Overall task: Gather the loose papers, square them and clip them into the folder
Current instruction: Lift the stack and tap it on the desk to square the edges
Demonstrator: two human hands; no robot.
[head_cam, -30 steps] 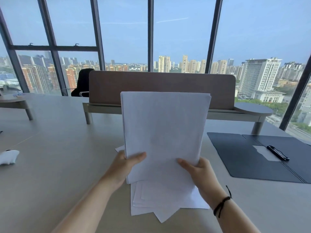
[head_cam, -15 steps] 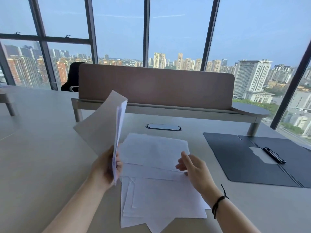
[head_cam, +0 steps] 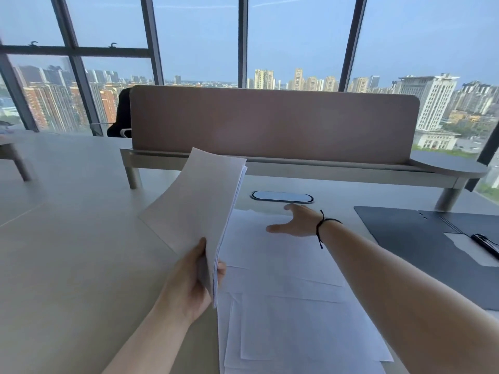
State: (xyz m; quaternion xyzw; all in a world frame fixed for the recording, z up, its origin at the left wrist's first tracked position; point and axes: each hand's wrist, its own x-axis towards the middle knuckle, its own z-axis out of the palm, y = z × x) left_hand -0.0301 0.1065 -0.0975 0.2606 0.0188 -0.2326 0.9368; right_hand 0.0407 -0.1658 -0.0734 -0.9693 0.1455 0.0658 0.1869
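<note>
Nearest to you, loose sheets (head_cam: 291,306) are lying fanned and overlapping on the surface (head_cam: 67,252), their edges out of line. Just left of them, your left hand (head_cam: 193,282) is gripping a gathered stack (head_cam: 197,209) by its near corner, thumb on one face and fingers behind, holding it tilted up off the surface and leaning to the left.

Farther out, your right hand (head_cam: 295,222) is reaching across the far sheets with fingers extended and relaxed, resting on or just above the paper; I cannot tell which. It is holding nothing. A dark cord (head_cam: 322,226) is circling that wrist.

To the right, well apart from the sheets, the dark folder (head_cam: 410,238) is lying open and flat, with a black clip (head_cam: 486,245) on its inner spine and no gathered papers in it.

Assessment: gathering is partly done. Several sheets are remaining to be collected; squaring and clipping are not yet begun.

Beyond your right hand, an oval cable port (head_cam: 282,197) is sitting in the pale surface. Behind it a brown divider screen (head_cam: 270,125) is standing on a raised shelf, a dark chair (head_cam: 120,117) showing at its left end. Tall windows (head_cam: 194,39) are looking over a city skyline.
</note>
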